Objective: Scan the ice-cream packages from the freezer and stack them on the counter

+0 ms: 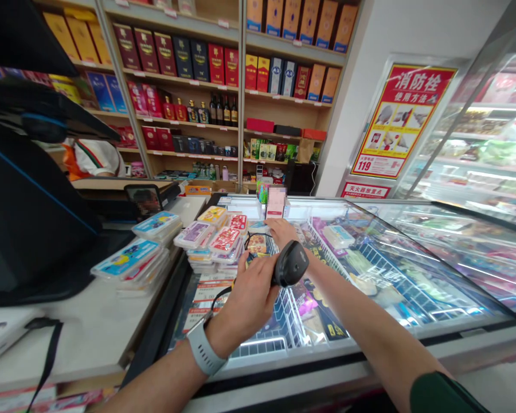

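A black handheld barcode scanner (290, 265) is in my left hand (253, 295), with the fingers wrapped round its handle. Its cord loops by my wrist, where I wear a grey-banded watch (205, 347). Farther out, my right hand (282, 232) reaches over the freezer, fingers stretched forward. Its fingertips are just below a small upright pink screen (276, 202), partly blurred; whether they touch it I cannot tell. Left of my hands, flat plastic packs with printed lids (226, 240) lie stacked on the freezer's edge.
Below my arms is a glass-topped freezer (348, 338) with white wire baskets (292, 318). On the left counter (107, 321) are more stacked packs (129, 258) and a black monitor unit (30, 218). Behind stand shelves of boxes and bottles (223, 109). A person's white sleeve (98, 158) shows at back left.
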`<state>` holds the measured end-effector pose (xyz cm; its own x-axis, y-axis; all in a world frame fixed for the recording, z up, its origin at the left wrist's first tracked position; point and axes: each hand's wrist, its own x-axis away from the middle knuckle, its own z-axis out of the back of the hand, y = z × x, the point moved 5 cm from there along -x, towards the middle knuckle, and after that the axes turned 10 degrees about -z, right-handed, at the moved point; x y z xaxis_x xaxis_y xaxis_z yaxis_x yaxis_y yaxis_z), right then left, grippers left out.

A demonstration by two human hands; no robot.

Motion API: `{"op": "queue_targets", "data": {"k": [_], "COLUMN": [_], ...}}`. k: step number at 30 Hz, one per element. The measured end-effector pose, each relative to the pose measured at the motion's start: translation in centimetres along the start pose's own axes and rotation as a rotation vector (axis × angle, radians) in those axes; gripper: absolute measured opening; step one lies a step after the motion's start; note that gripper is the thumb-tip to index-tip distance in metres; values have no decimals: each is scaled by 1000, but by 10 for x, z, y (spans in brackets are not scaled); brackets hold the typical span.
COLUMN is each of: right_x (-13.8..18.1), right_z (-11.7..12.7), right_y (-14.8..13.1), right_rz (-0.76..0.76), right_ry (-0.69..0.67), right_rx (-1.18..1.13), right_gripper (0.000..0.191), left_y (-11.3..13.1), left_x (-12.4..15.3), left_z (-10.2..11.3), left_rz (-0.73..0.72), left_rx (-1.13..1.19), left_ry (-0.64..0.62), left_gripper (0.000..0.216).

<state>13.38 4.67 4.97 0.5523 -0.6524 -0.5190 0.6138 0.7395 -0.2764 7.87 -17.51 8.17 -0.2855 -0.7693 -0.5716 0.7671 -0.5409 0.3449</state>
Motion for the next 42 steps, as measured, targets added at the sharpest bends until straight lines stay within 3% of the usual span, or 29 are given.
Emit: {"op": "queue_targets", "data": {"k": [8, 16, 28, 34, 42], "right_x": [50, 90, 119, 119, 122], "right_z": [41, 72, 93, 94, 89], "right_y": [39, 64, 91, 88, 89], "right_rz": [-287, -397, -620, -597, -642], "right_ry": [50, 35, 139, 110, 115], "right_rx": [-132, -266, -135, -28, -78], "right_gripper": [22, 22, 25, 25, 34], "left_y": [-3, -7, -12, -16, -17], "left_x": [1, 1, 3, 3, 2], "left_z": [-6, -11, -15, -17, -15], "left_rz": [-7, -50, -61, -63, -59], "left_rx": [-35, -95, -175, -198, -209], "left_ry": [-31, -41, -75, -90, -75], "left_gripper": [54, 52, 48, 49, 47]}}
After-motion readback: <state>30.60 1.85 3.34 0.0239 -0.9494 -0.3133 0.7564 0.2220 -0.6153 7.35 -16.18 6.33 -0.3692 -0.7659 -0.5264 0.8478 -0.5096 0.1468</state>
